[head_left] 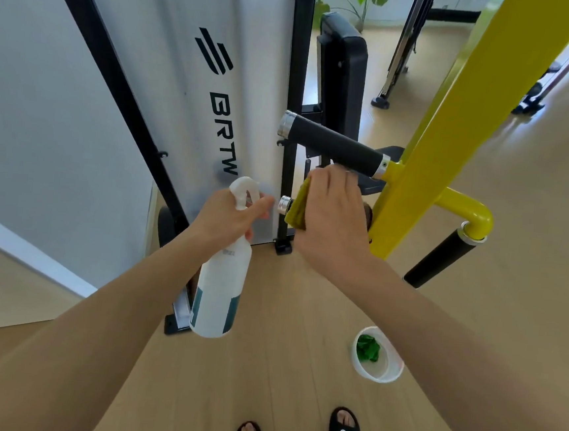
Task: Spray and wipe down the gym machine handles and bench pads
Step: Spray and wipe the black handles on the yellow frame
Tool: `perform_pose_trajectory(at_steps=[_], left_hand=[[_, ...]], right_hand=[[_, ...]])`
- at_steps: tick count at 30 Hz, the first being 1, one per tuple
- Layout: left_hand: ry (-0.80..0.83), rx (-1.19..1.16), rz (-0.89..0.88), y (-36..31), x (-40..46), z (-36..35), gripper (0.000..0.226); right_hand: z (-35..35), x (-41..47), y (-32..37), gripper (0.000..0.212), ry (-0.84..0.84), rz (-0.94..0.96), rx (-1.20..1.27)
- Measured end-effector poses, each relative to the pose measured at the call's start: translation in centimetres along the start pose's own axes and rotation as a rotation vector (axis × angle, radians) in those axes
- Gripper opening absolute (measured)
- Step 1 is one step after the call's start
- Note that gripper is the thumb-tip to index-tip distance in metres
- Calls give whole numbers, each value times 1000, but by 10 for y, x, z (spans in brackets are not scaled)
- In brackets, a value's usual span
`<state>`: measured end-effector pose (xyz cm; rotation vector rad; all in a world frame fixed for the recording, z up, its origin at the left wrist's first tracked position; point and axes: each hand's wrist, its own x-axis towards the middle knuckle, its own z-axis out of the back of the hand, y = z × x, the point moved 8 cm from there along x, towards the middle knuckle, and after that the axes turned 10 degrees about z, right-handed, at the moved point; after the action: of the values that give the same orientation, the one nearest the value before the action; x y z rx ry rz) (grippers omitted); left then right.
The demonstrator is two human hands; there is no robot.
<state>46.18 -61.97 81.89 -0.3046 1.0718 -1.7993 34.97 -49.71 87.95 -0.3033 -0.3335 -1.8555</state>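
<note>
Lower handle [284,204] sat at frame centre, wrapped in the yellow-green cloth [298,207] that the right hand [333,212] clasped around it — only its chrome end cap showed. At 9 o'clock of it, the left hand [229,215] gripped the neck of the white spray bottle [220,290]. The upper handle [334,144] lay at 12 o'clock on the yellow frame [456,127]. A white bowl [390,369] stood on the floor at 5 o'clock.

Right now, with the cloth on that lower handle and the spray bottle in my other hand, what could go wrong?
1. The left hand holds the spray bottle with its nozzle toward the grey panel; a squeeze might mist that instead of a handle.
2. The white bowl sits on the floor near the feet; a step could tip it.
3. The upper handle may get bumped.
</note>
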Motion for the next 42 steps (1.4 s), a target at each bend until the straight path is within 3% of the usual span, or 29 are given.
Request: perform_pose_trajectory(at_steps=[3,5,7,10,15,30,35,38,42], left_hand=[[19,-3,-14,-5,6,-3,20],[29,7,-10,-7,11,-6,13],[35,36,27,-5,17,-11,22],[31,84,85,0,24,-18,42],[41,98,101,3,33,-24,46],[136,25,114,3,37,-23,23],[121,37,120,3,34,-31,29],[133,78,107,0,30,-40,43],[149,86,85,-5,24,-50,38]], right_hand=[[-20,13,-3,71,242,71,-254],[-40,11,-13,67,388,43,-303],[-57,4,-25,61,489,-16,-291],[-67,2,-31,51,504,-38,-245],[-73,4,-33,50,476,-21,-222],[-86,38,7,38,412,181,-37],[-89,30,-20,20,594,12,153],[-89,18,-36,18,774,-97,261],[-85,-1,-54,20,935,-163,315]])
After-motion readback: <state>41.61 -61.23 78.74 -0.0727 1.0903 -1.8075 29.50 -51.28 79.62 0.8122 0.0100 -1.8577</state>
